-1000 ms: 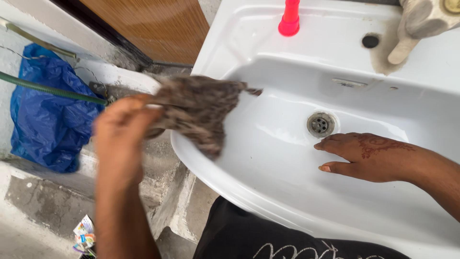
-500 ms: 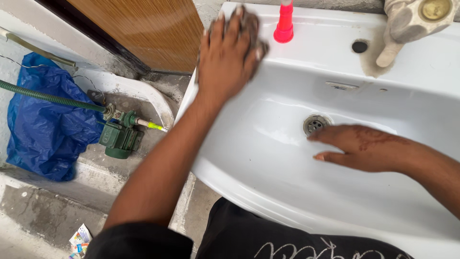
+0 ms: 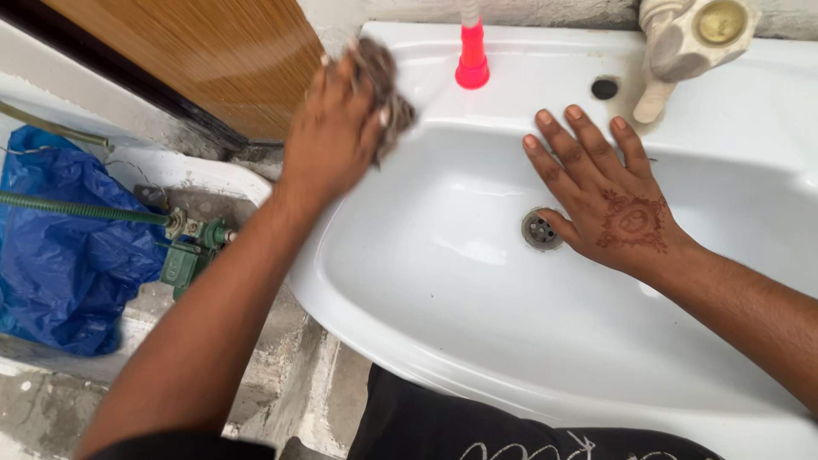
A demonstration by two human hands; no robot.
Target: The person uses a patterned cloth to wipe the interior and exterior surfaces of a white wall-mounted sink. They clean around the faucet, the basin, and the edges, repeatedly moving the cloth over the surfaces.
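My left hand [image 3: 336, 136] presses a bunched brown-grey cloth [image 3: 383, 81] against the back left rim of a white washbasin [image 3: 477, 341]. My right hand [image 3: 605, 192] lies flat inside the bowl with fingers spread, its palm beside the metal drain [image 3: 538, 230]. A red-brown pattern marks the back of that hand. A pink-red bottle or nozzle [image 3: 471, 55] stands on the ledge just right of the cloth.
A cream tap [image 3: 682, 43] sits at the basin's back right, with a dark hole [image 3: 604, 88] beside it. Left of the basin are a wooden door [image 3: 196, 60], a green pump with hose [image 3: 183, 251] and a blue plastic sheet [image 3: 60, 255] on concrete.
My left hand carried the cloth from beside the basin up to its back left rim. My right hand slid up the bowl from beside the drain and spread flat.
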